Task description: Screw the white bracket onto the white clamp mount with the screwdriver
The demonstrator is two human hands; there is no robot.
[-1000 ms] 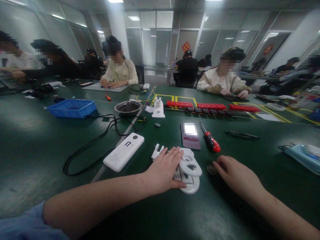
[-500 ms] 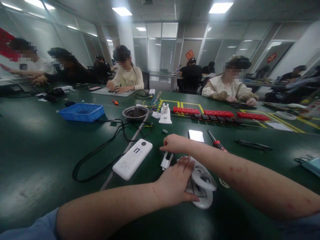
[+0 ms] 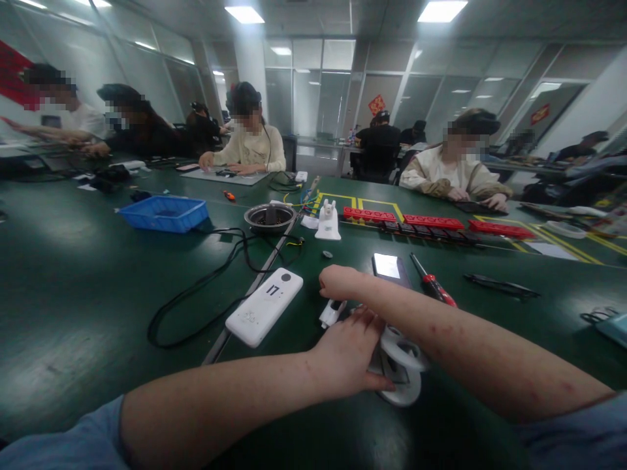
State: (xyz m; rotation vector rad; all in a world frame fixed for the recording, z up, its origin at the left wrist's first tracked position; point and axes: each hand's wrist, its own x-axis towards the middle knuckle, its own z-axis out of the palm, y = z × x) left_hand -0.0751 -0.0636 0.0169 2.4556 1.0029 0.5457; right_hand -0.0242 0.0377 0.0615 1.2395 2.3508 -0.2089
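Observation:
My left hand [image 3: 350, 356] lies flat, fingers stretched out, on a white plastic part with round rings [image 3: 404, 369] near the table's front edge. My right arm crosses above it. My right hand [image 3: 337, 282] hovers with fingers curled just above a small white plastic piece [image 3: 332, 313]; whether it holds anything is hidden. A white power bank marked 17 [image 3: 264, 307] lies just left of both hands. A phone with a lit screen [image 3: 389, 267] and a red-handled screwdriver [image 3: 435, 287] lie just behind my right forearm.
A black cable [image 3: 196, 294] loops left of the power bank. Farther back stand a blue tray [image 3: 164, 214], a metal bowl [image 3: 269, 219], a white stand [image 3: 328, 222] and red strips [image 3: 416, 220]. Black tweezers [image 3: 499, 286] lie right. Several people sit around the green table [image 3: 73, 274].
My right hand has swung from the right side of the white part across my left hand to the small white piece. My left hand has stayed flat on the white part.

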